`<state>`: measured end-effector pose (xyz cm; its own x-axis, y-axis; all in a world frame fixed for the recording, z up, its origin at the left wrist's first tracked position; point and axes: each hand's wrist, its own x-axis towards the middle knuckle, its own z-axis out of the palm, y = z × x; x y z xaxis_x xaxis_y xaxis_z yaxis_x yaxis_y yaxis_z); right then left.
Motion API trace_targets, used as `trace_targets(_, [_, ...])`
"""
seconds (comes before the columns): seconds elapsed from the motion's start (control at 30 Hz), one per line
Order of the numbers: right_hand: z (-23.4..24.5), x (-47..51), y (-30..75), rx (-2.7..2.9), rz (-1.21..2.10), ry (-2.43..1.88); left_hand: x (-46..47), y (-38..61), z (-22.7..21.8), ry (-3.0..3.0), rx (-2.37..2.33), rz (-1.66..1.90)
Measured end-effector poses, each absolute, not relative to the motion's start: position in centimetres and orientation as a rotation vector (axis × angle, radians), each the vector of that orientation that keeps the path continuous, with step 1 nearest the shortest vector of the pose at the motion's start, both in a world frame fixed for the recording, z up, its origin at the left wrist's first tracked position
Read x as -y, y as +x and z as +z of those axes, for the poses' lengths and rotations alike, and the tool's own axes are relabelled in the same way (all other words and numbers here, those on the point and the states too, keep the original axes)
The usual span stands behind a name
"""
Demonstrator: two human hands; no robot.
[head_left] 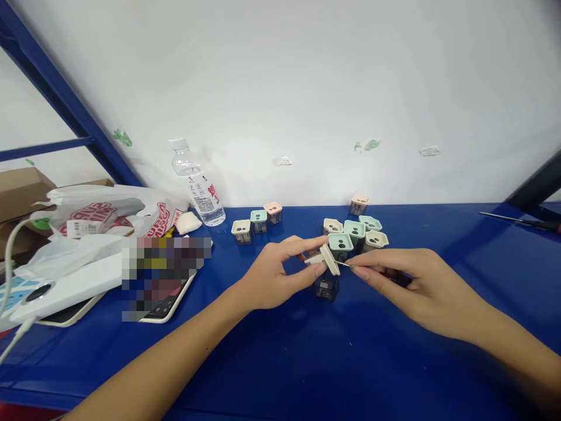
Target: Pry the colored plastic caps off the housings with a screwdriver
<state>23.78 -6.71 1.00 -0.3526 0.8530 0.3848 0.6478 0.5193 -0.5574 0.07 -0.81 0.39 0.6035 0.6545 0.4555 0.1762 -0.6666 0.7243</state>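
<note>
Seen from the person's head, two bare hands work close together near the front middle of a blue surface [394, 374]. The left hand [272, 275] pinches a small cream plastic lid [328, 259] between thumb and fingers, tilted on edge with a flat tab pointing left. The right hand [416, 286] grips a thin metal-tipped tool [342, 264] in a narrow pinch, its dark handle mostly hidden. The tip meets or nearly meets the lid; which is unclear. Working with both hands this close looks like a steady way to manage so small a part.

A dark translucent cup [325, 287] sits just below the lid. Behind it cluster mint and cream-lidded cups [354, 233]; three more cups [258, 221] stand to the left. Toward the back edge are a pink-lidded cup [358, 204] and a clear water bottle [198, 187]. A white plastic bag [109, 210] lies near the left edge, and a screwdriver [521, 221] lies at the right edge.
</note>
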Motion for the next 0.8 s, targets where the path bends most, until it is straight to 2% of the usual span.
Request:
trace_targets(0.23, [1.3,7.1,23.0,2.102,0.601,-1.189,1.7,0.5,0.5,2.188,-0.599,1.033])
trace_targets(0.37, [0.9,7.3,22.4,2.077,0.541,-1.143,1.8,0.5,0.4,2.177,-0.651,1.021])
trace_targets(0.6, [-0.3,7.5,21.6,2.136,-0.069,-0.909,2.0,0.8,0.0,1.882,-0.535,1.010])
trace_targets(0.8, [-1.2,7.6,21.2,2.118,-0.537,-0.912,2.5,1.1,0.1,1.831,-0.547,1.013])
